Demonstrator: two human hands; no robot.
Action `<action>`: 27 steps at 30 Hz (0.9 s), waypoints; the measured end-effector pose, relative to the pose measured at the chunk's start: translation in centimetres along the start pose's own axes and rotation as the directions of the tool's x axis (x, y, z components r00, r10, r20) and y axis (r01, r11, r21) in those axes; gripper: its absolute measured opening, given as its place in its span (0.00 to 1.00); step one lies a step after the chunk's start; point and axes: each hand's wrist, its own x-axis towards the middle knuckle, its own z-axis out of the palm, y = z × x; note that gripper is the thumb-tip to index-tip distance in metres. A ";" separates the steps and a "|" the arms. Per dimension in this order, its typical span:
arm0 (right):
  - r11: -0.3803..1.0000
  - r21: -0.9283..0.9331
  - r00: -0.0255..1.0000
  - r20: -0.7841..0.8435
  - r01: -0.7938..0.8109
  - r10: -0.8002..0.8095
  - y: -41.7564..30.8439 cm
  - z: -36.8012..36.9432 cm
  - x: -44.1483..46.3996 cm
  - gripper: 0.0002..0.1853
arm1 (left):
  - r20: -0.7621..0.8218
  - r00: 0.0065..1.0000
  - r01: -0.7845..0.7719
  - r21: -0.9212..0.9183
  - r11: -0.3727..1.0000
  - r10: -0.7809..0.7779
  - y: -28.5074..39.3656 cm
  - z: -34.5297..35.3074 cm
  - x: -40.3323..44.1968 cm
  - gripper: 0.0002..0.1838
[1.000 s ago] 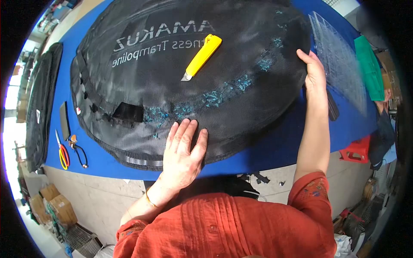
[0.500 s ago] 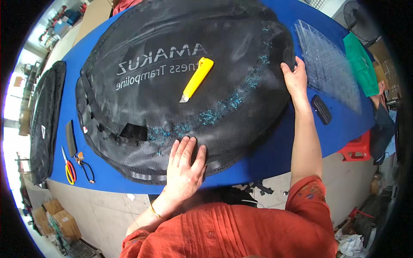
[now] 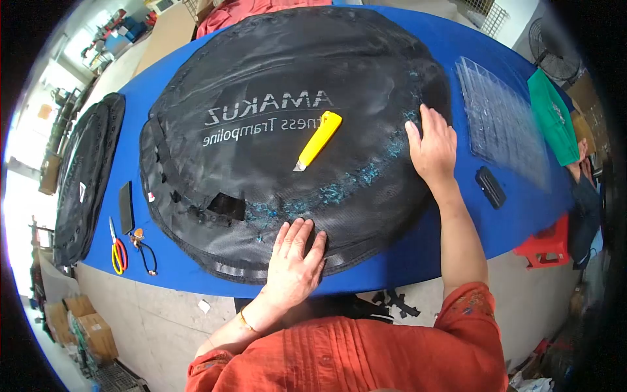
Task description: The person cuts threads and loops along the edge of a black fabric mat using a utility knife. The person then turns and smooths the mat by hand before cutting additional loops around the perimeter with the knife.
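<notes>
A round black trampoline mat (image 3: pixel 287 72), with mirrored "AMAKUZ" lettering, lies on the blue table. Teal thread tufts (image 3: pixel 343 189) run in an arc along its near and right side, and a black fabric patch (image 3: pixel 226 207) sits at the arc's left end. My left hand (image 3: pixel 294 264) rests flat on the mat's near edge, fingers stretched out. Over on the right, my right hand (image 3: pixel 432 147) lies on the mat beside the tufts, thumb apart from the fingers; both hands hold nothing. A yellow utility knife (image 3: pixel 318 141) with its blade out lies on the mat between them.
More black mats (image 3: pixel 91 176) lie at the table's left end, near scissors (image 3: pixel 117 251) and a dark strip (image 3: pixel 126 208). Clear plastic trays (image 3: pixel 499 117) and a black block (image 3: pixel 490 187) are at right. A red stool (image 3: pixel 545 245) stands beyond; another person's hand (image 3: pixel 578 163) shows there.
My right hand has left the mat's right edge and moved inward onto its surface by the teal tufts. My left hand stays in place on the mat. The camera view has shifted slightly.
</notes>
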 end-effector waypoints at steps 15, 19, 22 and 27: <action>0.990 0.140 0.999 0.052 -0.018 0.011 0.9 1.1 0.3 0.25 | 0.018 0.997 -0.069 -0.119 0.991 0.072 -0.9 -0.5 -0.9 0.27; 0.991 0.132 1.000 -0.007 0.006 -0.005 1.1 1.5 0.0 0.23 | 0.015 0.997 -0.078 -0.142 0.987 0.081 -1.3 -0.1 -1.2 0.28; 0.993 0.120 0.999 -0.025 0.024 -0.021 1.0 1.3 0.0 0.19 | 0.002 0.996 -0.085 -0.150 0.985 0.086 -1.4 0.0 -1.4 0.28; 0.992 0.124 1.000 -0.008 -0.018 0.019 0.7 1.4 -0.1 0.19 | -0.068 0.992 -0.114 -0.177 0.978 0.104 -1.5 0.5 -1.5 0.28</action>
